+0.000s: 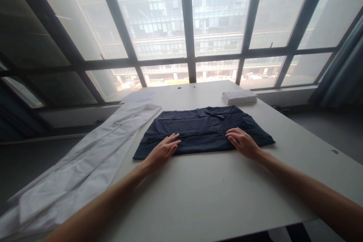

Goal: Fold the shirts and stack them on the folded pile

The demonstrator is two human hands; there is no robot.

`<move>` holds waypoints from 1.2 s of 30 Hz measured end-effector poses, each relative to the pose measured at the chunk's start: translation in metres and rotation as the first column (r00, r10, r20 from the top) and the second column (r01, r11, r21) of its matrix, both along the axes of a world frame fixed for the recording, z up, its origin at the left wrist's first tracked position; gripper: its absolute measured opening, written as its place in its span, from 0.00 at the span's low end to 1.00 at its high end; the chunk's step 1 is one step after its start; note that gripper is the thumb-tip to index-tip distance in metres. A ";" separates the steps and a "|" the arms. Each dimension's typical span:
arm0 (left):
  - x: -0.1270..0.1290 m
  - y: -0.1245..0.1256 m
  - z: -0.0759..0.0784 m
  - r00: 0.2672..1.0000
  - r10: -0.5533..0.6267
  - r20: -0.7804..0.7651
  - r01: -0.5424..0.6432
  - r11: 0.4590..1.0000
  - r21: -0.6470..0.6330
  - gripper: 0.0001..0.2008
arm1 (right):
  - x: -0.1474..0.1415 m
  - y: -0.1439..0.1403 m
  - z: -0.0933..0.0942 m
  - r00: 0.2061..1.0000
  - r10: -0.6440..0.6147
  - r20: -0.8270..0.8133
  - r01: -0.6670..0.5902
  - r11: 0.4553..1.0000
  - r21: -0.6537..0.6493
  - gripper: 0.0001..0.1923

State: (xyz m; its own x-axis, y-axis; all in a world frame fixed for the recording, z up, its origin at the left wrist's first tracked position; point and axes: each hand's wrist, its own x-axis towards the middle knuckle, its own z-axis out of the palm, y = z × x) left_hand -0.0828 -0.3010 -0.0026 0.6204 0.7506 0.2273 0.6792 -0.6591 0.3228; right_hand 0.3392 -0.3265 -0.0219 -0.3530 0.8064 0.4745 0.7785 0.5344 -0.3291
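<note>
A dark navy garment (202, 126) lies folded into a wide rectangle in the middle of the white table (215, 193). My left hand (163, 151) rests flat on its near left edge, fingers together and pointing inward. My right hand (242, 143) lies flat on the near right part of the garment, fingers stretched out. Neither hand grips the cloth; both press on top of it.
Long white cloths (79, 174) hang over the table's left edge. A stack of folded white cloths (239, 96) sits at the far right, and a flat white piece (138, 96) at the far left. Large windows (187, 26) stand behind the table.
</note>
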 end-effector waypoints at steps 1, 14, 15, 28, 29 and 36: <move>0.001 -0.002 0.002 1.000 -0.021 0.020 0.021 1.000 0.009 0.26 | 0.002 -0.001 0.002 0.999 -0.030 -0.019 0.030 0.999 0.014 0.24; 0.010 -0.015 0.017 0.989 -0.122 -0.087 0.129 0.989 0.077 0.16 | 0.007 0.000 0.012 0.999 -0.029 0.023 0.031 0.992 -0.122 0.25; 0.011 -0.017 0.021 0.986 -0.139 -0.092 0.145 0.988 0.058 0.16 | 0.007 0.000 0.013 0.999 -0.020 0.025 0.023 0.991 -0.134 0.26; 0.005 -0.011 0.012 0.997 -0.034 -0.076 0.048 0.982 0.184 0.20 | 0.010 0.000 0.009 0.981 -0.171 0.087 0.165 0.984 0.067 0.16; 0.000 -0.004 0.008 0.997 0.010 -0.074 0.004 0.982 0.189 0.21 | 0.014 0.003 0.007 0.974 -0.213 0.074 0.206 0.974 0.090 0.17; -0.069 0.049 -0.023 0.929 0.285 -0.234 -0.258 0.956 0.139 0.35 | 0.068 0.034 -0.026 0.912 -0.390 0.132 0.391 0.920 0.013 0.28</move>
